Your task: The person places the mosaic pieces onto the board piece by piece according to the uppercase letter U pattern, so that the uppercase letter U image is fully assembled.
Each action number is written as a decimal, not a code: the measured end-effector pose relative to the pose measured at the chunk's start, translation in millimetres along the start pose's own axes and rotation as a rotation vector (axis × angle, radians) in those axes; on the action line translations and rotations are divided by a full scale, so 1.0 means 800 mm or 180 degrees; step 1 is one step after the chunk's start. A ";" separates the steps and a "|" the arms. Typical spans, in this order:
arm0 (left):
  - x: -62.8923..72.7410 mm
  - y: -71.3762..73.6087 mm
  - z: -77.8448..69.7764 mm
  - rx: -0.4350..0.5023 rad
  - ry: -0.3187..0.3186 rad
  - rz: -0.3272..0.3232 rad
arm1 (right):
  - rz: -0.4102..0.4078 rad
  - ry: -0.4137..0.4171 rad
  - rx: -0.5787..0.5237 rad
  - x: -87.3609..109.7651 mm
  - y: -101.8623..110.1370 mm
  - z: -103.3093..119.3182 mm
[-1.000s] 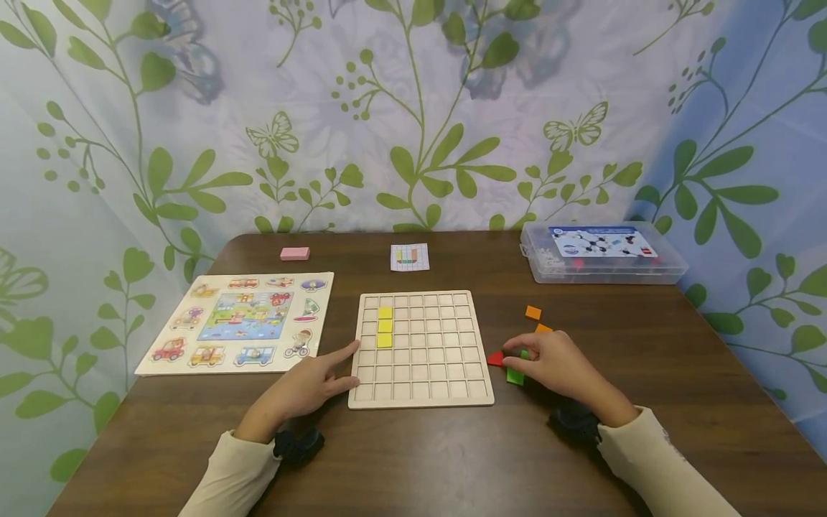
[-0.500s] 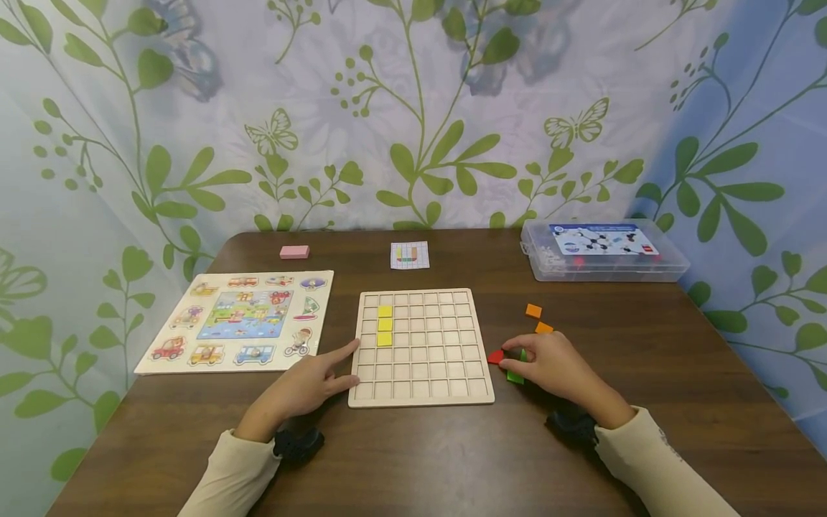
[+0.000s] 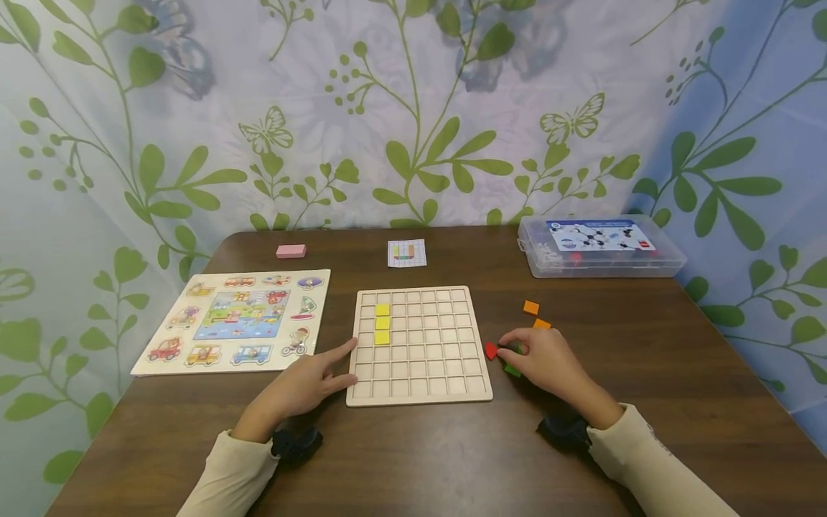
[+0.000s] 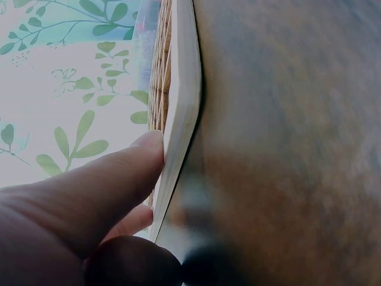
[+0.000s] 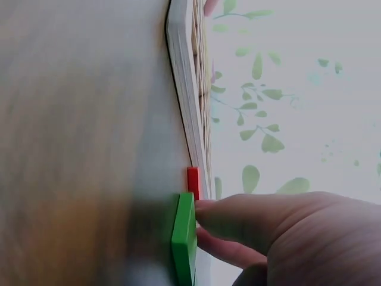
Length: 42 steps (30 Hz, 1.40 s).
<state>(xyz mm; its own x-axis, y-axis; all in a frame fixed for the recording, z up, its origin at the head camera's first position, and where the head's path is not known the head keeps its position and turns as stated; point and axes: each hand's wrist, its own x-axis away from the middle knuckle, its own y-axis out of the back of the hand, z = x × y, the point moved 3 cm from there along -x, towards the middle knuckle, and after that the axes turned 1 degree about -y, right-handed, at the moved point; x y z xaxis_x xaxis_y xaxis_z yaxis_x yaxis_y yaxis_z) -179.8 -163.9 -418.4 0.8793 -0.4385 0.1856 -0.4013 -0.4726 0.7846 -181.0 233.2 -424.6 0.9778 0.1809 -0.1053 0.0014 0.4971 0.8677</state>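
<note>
A square wooden grid board [image 3: 420,352] lies on the table, with three yellow tiles [image 3: 382,323] in one column near its upper left. My left hand [image 3: 301,385] touches the board's left edge, index finger and thumb spread; the left wrist view shows a fingertip [image 4: 152,146] against the rim. Right of the board, my right hand [image 3: 549,360] has thumb and index fingertips at a red tile [image 3: 491,350], seemingly pinching it. Green tiles [image 3: 512,370] lie under this hand, partly covered. One green tile [image 5: 183,238] stands close in the right wrist view, before the red one.
Two orange tiles [image 3: 531,307] lie beyond the right hand. A picture puzzle board [image 3: 226,323] is at the left. At the back are a pink block [image 3: 291,251], a small card with a coloured grid pattern [image 3: 407,253] and a clear plastic case [image 3: 601,248].
The red tile has shifted and turned slightly at the right fingertips, toward the board. My right hand has moved a little; the left hand stays at the board's edge. The head view shifts slightly.
</note>
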 end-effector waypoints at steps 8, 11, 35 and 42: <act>0.000 0.001 -0.003 0.0022 -0.0023 0.0020 | 0.0017 -0.0116 0.0090 0.007 0.003 0.011; 0.000 0.001 -0.003 0.0006 -0.0026 0.0017 | -0.0014 -0.0157 0.0192 0.009 0.004 0.017; -0.001 0.001 0.000 -0.0048 0.0036 0.0004 | -0.0269 -0.0001 0.0456 0.012 -0.004 0.026; -0.001 0.000 0.001 -0.0033 0.0036 0.0009 | -0.0308 0.0066 0.0397 0.012 -0.005 0.026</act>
<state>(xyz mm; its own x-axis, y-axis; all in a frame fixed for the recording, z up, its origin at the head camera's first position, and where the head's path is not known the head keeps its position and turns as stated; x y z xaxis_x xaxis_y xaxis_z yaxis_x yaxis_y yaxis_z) -180.7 -164.6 -418.9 0.8811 -0.4312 0.1943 -0.4010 -0.4634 0.7902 -167.4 215.5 -418.9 0.9674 0.1554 -0.2001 0.1226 0.4040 0.9065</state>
